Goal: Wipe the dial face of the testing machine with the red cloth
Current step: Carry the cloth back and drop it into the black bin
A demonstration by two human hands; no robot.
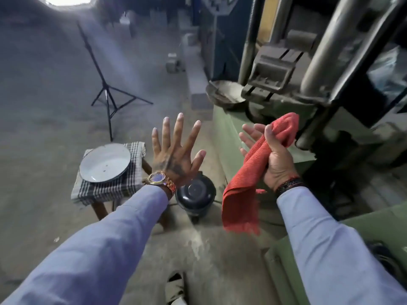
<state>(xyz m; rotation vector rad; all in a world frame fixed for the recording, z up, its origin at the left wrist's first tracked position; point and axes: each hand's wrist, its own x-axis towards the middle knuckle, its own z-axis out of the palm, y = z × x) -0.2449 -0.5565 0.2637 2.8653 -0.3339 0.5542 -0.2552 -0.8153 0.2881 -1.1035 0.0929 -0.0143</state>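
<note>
Now the right hand (273,157) holds the red cloth (246,179) between thumb and palm, while its fingers stay half open. One end of the cloth bunches above the thumb, and the longer end hangs down below the hand. The left hand (174,150) is empty, with all fingers spread wide, back of the hand up. Just behind the cloth stands the green testing machine (312,89); its dial face is not visible.
</note>
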